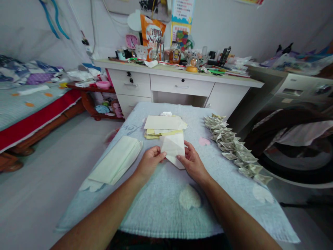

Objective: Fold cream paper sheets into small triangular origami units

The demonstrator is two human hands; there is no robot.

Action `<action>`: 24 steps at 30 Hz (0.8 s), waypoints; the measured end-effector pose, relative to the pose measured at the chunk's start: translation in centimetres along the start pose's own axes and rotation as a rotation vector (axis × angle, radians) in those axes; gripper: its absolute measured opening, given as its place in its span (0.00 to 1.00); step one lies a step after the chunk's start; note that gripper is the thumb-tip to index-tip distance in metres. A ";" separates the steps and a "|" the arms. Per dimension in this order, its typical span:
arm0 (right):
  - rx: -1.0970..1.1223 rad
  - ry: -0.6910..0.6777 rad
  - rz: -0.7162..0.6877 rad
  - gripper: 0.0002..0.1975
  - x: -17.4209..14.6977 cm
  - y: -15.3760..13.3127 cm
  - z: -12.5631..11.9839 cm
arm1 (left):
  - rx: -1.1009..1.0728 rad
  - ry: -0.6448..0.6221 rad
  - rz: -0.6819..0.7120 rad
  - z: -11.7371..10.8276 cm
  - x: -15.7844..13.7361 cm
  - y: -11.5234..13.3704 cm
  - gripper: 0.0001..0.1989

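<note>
Left forearm point(111, 208) bare, slants up and rightward from the lower edge of view; right forearm point(234, 208), also bare, slants up and leftward. Left hand point(148, 161) and right hand point(195, 165) near each other, apart. Each pinches: left thumb point(160, 157) and right thumb point(183, 160) point inward, fingers point(189, 146) bent.

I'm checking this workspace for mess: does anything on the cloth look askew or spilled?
Mildly: the paper stack beyond the held paper looks askew, its pale and yellow sheets' edges not lining up. I see no spill on the cloth.
</note>
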State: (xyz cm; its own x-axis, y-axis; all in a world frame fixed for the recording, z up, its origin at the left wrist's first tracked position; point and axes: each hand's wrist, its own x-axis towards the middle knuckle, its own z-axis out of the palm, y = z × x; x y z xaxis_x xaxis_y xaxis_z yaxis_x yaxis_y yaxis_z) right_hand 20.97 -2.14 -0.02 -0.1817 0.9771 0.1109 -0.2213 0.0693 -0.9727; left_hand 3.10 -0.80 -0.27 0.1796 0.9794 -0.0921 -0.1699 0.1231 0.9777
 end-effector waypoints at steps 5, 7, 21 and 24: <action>-0.005 -0.073 0.053 0.31 -0.1 0.1 -0.1 | -0.167 0.001 -0.011 -0.2 -0.1 0.7 0.14; -0.040 -0.045 0.040 0.29 -0.1 -0.1 -0.5 | -0.152 -0.018 0.001 -0.3 -0.2 1.0 0.14; -0.052 -0.113 0.182 0.18 0.0 -0.1 -1.7 | 0.514 -0.286 0.123 -1.1 -0.6 0.4 0.27; -0.083 -0.099 0.129 0.13 0.2 0.5 -1.6 | 0.508 -0.201 0.173 -1.0 -0.3 -0.1 0.28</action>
State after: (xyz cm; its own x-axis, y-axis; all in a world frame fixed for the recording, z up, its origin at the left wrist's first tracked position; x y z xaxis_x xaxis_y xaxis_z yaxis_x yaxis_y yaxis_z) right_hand 22.31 -1.60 -0.80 -0.2976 0.9547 -0.0001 -0.1112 -0.0348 -0.9932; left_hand 2.11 -0.95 -0.52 0.3798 0.9227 0.0664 0.2652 -0.1773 0.9477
